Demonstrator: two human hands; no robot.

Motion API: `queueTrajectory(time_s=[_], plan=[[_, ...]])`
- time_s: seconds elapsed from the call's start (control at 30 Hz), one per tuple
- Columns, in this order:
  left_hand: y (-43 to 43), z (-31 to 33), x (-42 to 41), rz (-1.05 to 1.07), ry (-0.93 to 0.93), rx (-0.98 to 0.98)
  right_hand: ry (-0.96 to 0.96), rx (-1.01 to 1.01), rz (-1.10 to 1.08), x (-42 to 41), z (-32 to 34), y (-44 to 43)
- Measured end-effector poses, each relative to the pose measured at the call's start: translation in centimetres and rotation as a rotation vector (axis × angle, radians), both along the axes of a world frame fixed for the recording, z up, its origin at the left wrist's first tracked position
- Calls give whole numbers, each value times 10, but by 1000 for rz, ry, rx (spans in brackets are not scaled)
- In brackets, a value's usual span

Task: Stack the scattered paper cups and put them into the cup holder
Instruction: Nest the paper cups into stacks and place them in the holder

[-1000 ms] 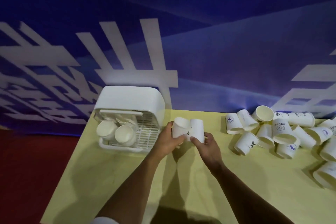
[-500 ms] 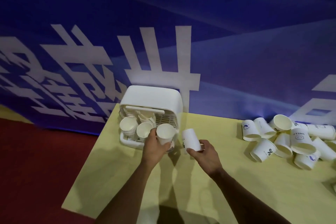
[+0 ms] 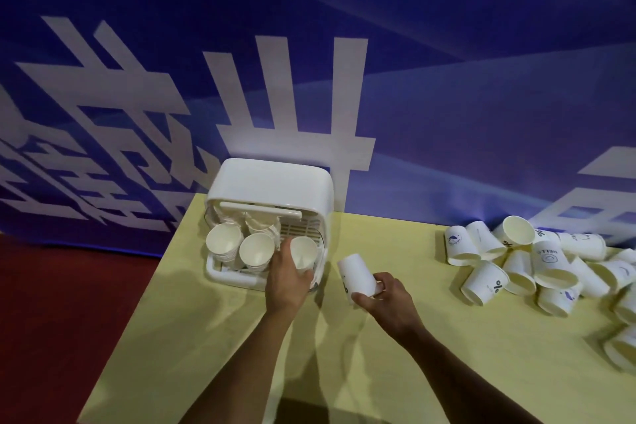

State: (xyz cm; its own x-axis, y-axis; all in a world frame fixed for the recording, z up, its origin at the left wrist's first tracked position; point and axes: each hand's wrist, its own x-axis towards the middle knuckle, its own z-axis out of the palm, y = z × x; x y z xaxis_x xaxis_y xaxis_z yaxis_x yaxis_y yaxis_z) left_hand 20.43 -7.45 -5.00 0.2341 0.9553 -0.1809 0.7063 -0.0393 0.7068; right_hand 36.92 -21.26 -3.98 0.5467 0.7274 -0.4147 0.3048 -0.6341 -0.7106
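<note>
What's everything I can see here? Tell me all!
white plastic cup holder: one, white, table's far left.
stacked paper cups: at least three stacks, white, inside the holder.
scattered paper cups: jumbled heap, too many to count, white with dark prints, table's right side.
yellow table: one, yellow, under everything.
blue banner: one, blue with white characters, behind the table.
red floor: one, red, left of the table.
left hand: one, gripping a white left-hand cup at the holder's front.
right hand: one, gripping a white right-hand cup beside the holder.
</note>
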Motion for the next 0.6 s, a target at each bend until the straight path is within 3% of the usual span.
queueTrajectory(time_s=[0.17, 0.6], plan=[[9, -8, 5, -69, 164, -46, 35, -15, 1, -1, -7, -1], [10, -8, 3, -100, 178, -133, 34, -17, 13, 0, -11, 18]])
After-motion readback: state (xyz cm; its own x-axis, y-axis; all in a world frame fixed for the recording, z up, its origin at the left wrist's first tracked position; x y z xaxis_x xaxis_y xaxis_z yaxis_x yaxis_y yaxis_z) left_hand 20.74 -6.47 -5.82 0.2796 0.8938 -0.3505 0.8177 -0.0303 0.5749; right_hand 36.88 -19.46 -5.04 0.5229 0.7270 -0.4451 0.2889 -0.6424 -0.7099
